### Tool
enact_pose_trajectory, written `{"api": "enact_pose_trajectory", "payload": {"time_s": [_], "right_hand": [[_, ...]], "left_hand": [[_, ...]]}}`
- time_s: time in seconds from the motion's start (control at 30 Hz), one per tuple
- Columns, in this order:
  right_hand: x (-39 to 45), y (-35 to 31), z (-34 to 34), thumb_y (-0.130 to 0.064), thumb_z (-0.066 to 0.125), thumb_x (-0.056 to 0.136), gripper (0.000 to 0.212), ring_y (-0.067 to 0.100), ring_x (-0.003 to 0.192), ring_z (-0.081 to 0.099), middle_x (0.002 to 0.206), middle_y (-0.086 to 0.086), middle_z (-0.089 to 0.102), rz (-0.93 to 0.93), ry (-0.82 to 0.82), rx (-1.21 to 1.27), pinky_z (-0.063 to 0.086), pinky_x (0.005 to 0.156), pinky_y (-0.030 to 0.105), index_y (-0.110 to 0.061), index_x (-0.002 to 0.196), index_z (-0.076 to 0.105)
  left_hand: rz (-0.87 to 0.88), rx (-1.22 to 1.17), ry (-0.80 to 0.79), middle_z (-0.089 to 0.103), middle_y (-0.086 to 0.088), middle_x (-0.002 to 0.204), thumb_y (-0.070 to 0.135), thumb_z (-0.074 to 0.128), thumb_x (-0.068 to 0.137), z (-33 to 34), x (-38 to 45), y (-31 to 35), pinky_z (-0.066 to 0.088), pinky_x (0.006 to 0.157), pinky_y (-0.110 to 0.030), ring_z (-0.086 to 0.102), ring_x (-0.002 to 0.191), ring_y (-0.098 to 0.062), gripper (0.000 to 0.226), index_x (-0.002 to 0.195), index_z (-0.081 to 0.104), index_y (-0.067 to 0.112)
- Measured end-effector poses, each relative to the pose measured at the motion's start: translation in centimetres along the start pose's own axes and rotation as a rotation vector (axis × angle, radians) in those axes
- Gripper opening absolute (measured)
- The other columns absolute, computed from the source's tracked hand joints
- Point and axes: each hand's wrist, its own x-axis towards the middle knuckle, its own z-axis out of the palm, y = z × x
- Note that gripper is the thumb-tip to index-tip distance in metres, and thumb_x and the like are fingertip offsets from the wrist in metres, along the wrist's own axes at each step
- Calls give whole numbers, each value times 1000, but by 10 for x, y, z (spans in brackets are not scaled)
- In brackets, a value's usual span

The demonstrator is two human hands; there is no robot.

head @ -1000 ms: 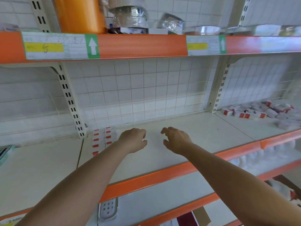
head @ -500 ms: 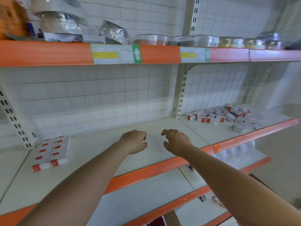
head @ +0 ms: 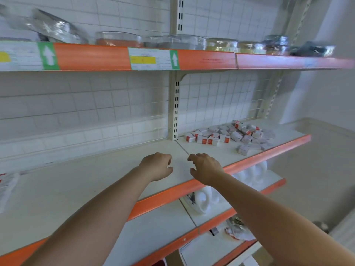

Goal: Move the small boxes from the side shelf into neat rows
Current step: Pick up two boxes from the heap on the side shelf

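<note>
A loose heap of small white-and-red boxes [head: 230, 135] lies on the right-hand shelf section, behind the upright post. My left hand [head: 156, 166] and my right hand [head: 204, 167] hover side by side over the middle shelf [head: 96, 189], near the seam between its two sections. Both have loosely curled fingers and hold nothing. The heap is a short way beyond and to the right of my right hand. At the far left edge, a blurred bit of the arranged rows of boxes [head: 7, 181] shows.
An upper shelf [head: 192, 58] with an orange front strip carries clear containers and foil-wrapped goods. A slotted upright post [head: 175, 104] divides the wire back panel. Lower shelves hold white bottles [head: 249, 173] and crumpled packets [head: 236, 229].
The view has swung to the right. The arranged rows slid out to the left edge and the loose heap came closer to centre. Both hands stay empty, side by side.
</note>
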Motion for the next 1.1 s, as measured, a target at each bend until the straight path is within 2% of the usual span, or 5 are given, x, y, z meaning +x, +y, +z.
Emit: {"api": "enact_pose_trajectory", "payload": {"time_s": [0.57,0.67,0.8,0.97,1.1], "right_hand": [[36,110,-7,-27,50,94,42,24,114,55,126,2,58,248,26,-14,48,83,34,-22,135,46],[40,129,-7,-27,51,94,44,25,115,53,126,3,57,303,19,-6,51,87,36,-21,137,45],[44,153,-3,-26,51,93,48,26,119,50,129,4,52,358,-20,-8,48,86,36,-21,140,41],[56,180,2,-24,51,93,50,25,123,46,133,4,48,380,-43,-4,45,89,35,-21,141,39],[69,202,5,-23,51,93,50,24,126,44,137,4,46,352,-66,15,44,92,36,-20,141,39]], "left_hand": [[235,44,-44,60,-3,113,39,48,94,8,137,76,40,70,-28,57,99,-23,32,117,54,18],[277,70,-50,61,-3,112,39,47,94,12,158,89,39,68,-29,57,97,-22,32,117,53,18],[319,100,-61,61,-4,114,39,46,95,17,182,104,42,71,-30,57,99,-23,33,119,52,17],[323,95,-61,60,-3,114,39,47,94,25,207,116,38,63,-28,57,99,-22,33,119,52,18],[286,74,-97,58,0,116,40,47,93,34,228,123,45,75,-31,55,101,-21,34,121,51,22]]}}
